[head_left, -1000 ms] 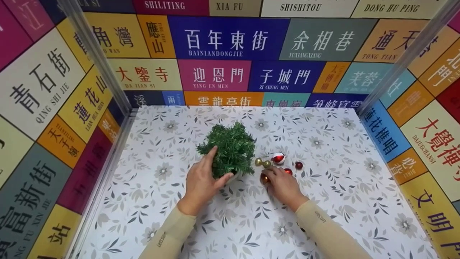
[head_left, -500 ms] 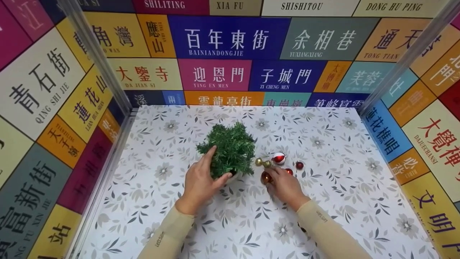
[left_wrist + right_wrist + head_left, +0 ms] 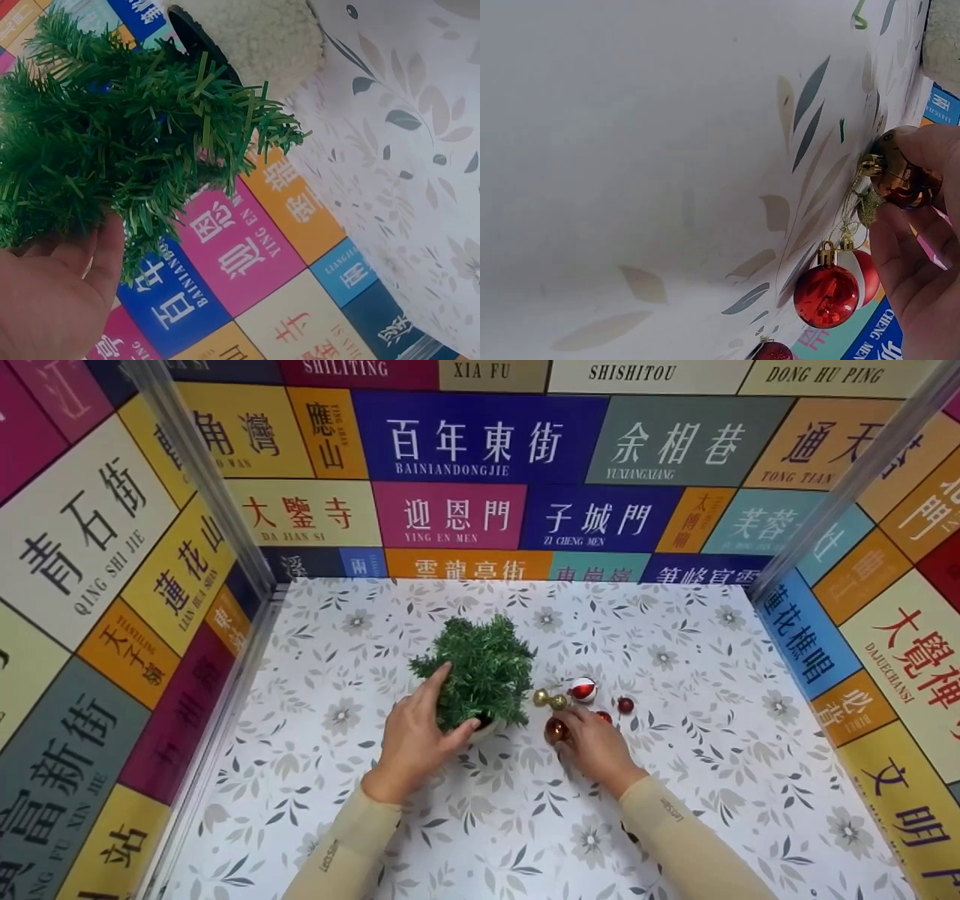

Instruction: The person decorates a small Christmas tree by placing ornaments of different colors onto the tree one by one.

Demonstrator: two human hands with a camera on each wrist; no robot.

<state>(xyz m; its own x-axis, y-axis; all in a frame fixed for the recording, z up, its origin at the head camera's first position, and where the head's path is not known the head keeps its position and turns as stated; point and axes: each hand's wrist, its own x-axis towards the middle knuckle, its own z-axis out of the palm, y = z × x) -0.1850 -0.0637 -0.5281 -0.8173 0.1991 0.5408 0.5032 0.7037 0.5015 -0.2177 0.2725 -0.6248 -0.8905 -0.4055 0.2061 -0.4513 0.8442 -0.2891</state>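
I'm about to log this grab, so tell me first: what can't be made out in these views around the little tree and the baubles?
- Tree base: head view, hidden by foliage and the left hand.
- Held bauble: right wrist view, fingers cover most of it.
- Small red bauble: right wrist view, cut by the bottom edge.
- Gold baubles: head view, too small for detail.
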